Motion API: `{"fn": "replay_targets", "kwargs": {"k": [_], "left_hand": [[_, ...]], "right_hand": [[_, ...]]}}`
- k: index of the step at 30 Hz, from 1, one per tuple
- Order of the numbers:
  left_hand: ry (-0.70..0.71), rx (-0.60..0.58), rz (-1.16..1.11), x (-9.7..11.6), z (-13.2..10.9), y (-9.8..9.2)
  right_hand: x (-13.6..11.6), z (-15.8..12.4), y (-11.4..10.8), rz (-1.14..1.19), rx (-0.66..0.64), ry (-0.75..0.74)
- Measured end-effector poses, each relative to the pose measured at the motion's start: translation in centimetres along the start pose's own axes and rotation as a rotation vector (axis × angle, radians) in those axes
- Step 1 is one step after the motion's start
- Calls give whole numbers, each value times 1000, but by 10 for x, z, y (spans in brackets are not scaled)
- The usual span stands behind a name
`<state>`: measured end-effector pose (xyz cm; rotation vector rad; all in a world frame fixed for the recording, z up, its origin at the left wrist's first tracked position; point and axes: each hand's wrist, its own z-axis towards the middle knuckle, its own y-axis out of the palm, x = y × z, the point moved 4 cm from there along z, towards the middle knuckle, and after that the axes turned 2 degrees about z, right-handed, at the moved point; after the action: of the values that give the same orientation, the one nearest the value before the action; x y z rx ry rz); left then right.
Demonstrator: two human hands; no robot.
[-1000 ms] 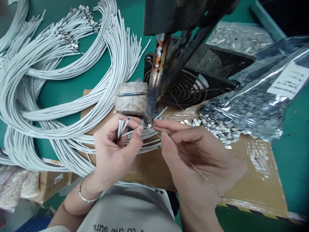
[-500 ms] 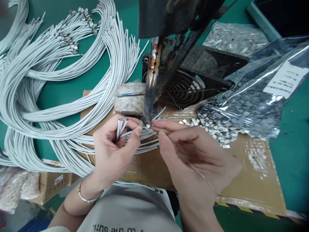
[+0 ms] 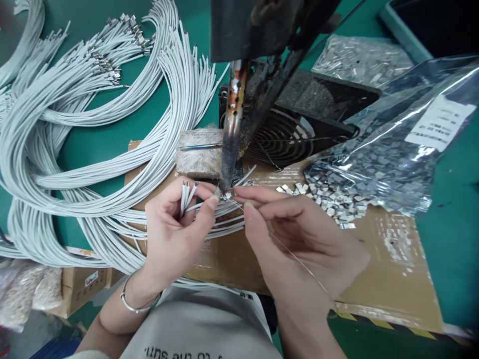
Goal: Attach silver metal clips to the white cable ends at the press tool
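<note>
My left hand [image 3: 181, 227] is closed around several white cables [image 3: 186, 197], whose coloured wire ends stick up past the fingers. Its thumb and index finger pinch a cable end under the tip of the soldering iron [image 3: 228, 169]. A small metal connector [image 3: 226, 196] sits right at that tip, partly hidden by fingers. From the right, my right hand [image 3: 299, 239] pinches a thin solder wire [image 3: 295, 257] between thumb and fingers. The solder's free end reaches the iron tip, and its tail runs back under the palm.
Large bundles of white cable [image 3: 93, 164] cover the left. Behind the iron stand a wrapped block [image 3: 198, 154] and a black fan [image 3: 280, 139]. Loose metal connectors [image 3: 337, 202] spill from a plastic bag [image 3: 392, 149] onto the cardboard [image 3: 389, 269]. A second bag [image 3: 362, 60] lies farther back.
The view has shifted very slightly. Both hands stay at the iron tip with the same grips; my right hand appears marginally farther left.
</note>
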<state>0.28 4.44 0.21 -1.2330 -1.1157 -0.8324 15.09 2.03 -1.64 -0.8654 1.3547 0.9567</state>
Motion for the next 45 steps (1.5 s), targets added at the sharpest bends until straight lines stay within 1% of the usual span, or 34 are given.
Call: {"fn": "replay_targets", "kwargs": {"k": [4,9,13,17,21,26,29,33,39,45], "left_hand": [[5,-3,-18,1,2,1],[10,6,15,1,0,1],[13,12,27,-1,-2,-1],[15,11,29,-1,-1,-1],[7,13,27,0,-1,0],[19,-6,-2,1,-2,1],[29,3,8,0,-1,0],[39,28,38,-1,-2,-2],[42,17,23,-3,-3,-2],[15,5,5,-6,-1,-2]], "right_hand": [[2,0,-2,5,-24,-25],[4,-1,-6,-31,-92,-63],[3,-1,-5,-37,-82,-71],[2,-2,-5,-9,-36,-64],[2,-2,-5,-40,-89,-77],[2,-2,-6,-43,-92,-103],[2,-2,-6,-45,-98,-111],[2,-1,-5,-63,-97,-163],[2,-1,-5,-57,-97,-183],[6,-1,-5,-41,-121,-146]]}}
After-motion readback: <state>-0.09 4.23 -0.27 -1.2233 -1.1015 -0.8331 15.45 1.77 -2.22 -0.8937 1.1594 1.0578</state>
